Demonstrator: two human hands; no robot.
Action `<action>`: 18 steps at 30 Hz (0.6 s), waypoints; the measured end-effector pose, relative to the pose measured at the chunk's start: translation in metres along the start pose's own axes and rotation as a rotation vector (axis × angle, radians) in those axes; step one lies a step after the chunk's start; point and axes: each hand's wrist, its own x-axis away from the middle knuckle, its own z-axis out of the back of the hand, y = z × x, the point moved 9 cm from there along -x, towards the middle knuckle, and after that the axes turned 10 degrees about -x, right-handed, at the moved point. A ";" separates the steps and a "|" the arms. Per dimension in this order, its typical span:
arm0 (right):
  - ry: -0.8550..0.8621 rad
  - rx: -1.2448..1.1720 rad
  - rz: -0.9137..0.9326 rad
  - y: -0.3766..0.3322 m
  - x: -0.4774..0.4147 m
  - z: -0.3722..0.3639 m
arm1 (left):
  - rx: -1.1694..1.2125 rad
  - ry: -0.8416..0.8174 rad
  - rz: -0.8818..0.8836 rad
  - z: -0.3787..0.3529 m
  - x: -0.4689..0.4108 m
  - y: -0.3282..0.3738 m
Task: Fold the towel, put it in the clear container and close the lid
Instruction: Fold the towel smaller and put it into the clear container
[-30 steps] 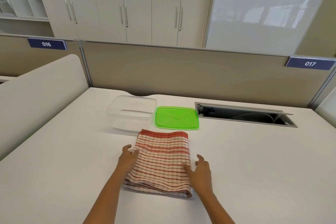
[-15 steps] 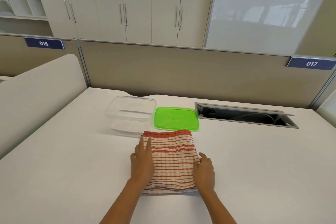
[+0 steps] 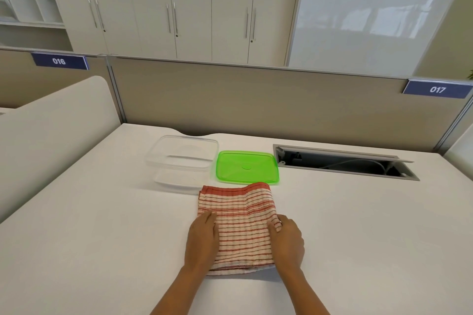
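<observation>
Red-striped towel [image 3: 239,225]: folded, flat on desk [image 3: 102,238], outside the clear container [image 3: 179,165] (open-topped).
Green lid [image 3: 247,166]: off, beside it.
Left hand [image 3: 202,240]: flat, pressing one edge.
Right hand [image 3: 288,240]: pinching the opposite edge, probably keeping the fold together.

One wide-angle view, worn on the person's head, looks forward and down over the white desk [image 3: 102,238]. The left hand [image 3: 202,238] and right hand [image 3: 288,240] enter close at the near edge, on the red-and-white striped cloth towel [image 3: 240,227]. The beige partition wall [image 3: 256,100] stands far across the frame.
</observation>
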 end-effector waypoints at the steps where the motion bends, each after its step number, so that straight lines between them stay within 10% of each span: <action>1: 0.000 0.003 0.026 -0.009 0.000 0.002 | 0.101 0.004 0.035 0.002 -0.001 -0.003; 7: -0.111 0.029 0.238 -0.086 0.013 -0.011 | 0.599 -0.028 0.289 0.015 -0.002 -0.016; 18: -0.383 0.170 0.375 -0.129 0.055 -0.101 | 0.782 -0.124 0.565 0.007 -0.006 -0.036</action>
